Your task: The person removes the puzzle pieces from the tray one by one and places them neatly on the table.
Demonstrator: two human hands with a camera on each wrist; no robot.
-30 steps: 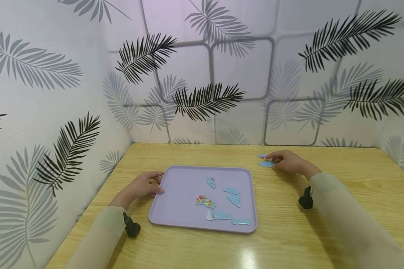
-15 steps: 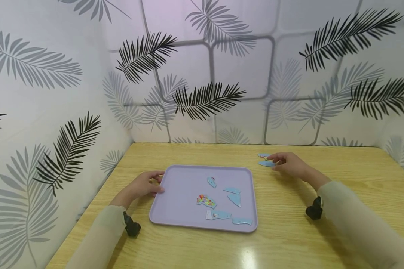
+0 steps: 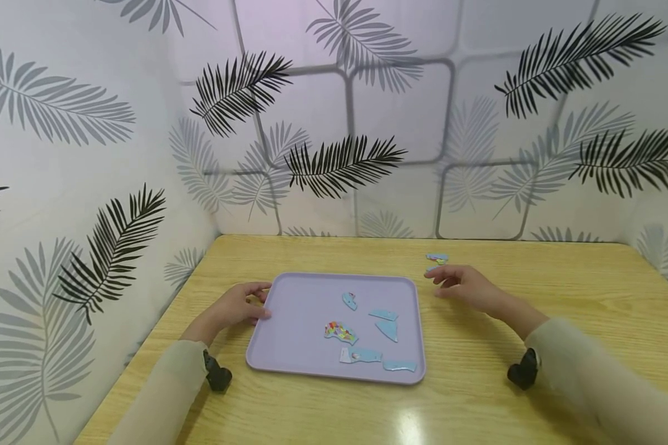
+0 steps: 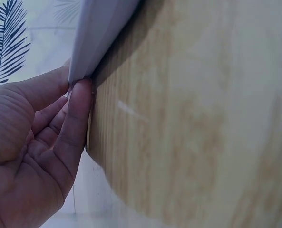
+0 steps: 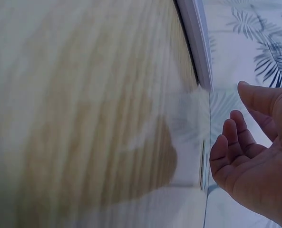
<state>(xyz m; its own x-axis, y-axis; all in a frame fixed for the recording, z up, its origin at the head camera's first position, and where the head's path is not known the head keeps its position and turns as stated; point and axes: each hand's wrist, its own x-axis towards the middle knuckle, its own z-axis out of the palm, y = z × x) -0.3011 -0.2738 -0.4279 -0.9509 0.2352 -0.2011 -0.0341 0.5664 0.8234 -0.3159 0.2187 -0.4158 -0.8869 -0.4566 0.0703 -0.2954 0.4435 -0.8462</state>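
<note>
My left hand [image 3: 234, 311] pinches the left rim of a shallow lilac tray [image 3: 289, 321]. In the left wrist view, thumb and fingers meet at the edge of the tray [image 4: 95, 38]. Past the tray's back right corner my right hand [image 3: 467, 285] hovers over the table, holding nothing. In the right wrist view, its thumb stands apart from loosely bent fingers [image 5: 220, 152]. Just beyond it lies a flat light-blue piece with a coloured print [image 3: 437, 258]. A second blue piece [image 3: 431, 268] is mostly hidden behind the fingers.
Several flat irregular pieces lie in the tray's right half, among them a multicoloured one [image 3: 339, 332], a pointed blue one [image 3: 388, 329] and a long blue one with a white end [image 3: 362, 355]. The wooden table [image 3: 479, 383] meets a leaf-patterned wall [image 3: 395, 204] behind.
My right hand has come away from the blue pieces, shifting a little left and toward the near side. The left hand, the tray and the pieces in it stay put.
</note>
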